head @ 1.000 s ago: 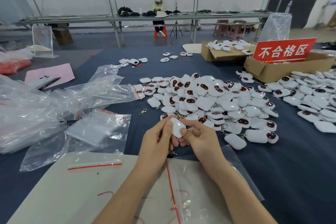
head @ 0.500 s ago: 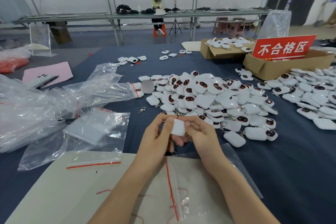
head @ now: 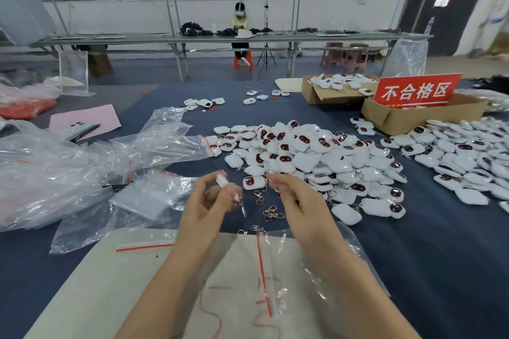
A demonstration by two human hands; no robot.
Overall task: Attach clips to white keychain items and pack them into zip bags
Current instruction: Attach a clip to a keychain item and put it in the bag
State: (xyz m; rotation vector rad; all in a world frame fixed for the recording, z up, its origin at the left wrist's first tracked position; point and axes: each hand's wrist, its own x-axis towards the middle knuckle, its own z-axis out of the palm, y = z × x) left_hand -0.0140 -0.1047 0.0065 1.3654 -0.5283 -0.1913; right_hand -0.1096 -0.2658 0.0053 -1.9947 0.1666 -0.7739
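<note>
The left hand [head: 209,202] is over the near middle of the bench [head: 440,256]. It pinches one white keychain item [head: 222,181] between thumb and fingertips. The item shows edge-on and is blurred. Below it hangs a small metal clip [head: 243,208], which looks already hooked to the item, but the blur does not let me confirm. The right hand [head: 300,201] is just beside, apart from the item, w/ fingers curled. I cannot tell if it pinches sth or is empty.

My judgement: the step is the clip attachment, at its end or close to it. To do it well:
- Keep the item pinched by its flat sides, ring end turned to the right hand, so the ring stays free.
- Open the clip's gate fully w/ the thumb and pass it through the ring.
- Let it snap, then give a small pull to check it is closed.

If the hanging clip is not really hooked, it can drop among the loose clips [head: 272,213] on the cloth just under the hands. That costs time, not more.

For packing, a zip bag [head: 292,261] lies at the near edge below the hands and looks empty. Probably it is better to put the item in clip end last, so the hook does not catch the plastic. The big pile [head: 303,151] of items lies beyond the hands, a bit right of centre, for the next pc.
</note>
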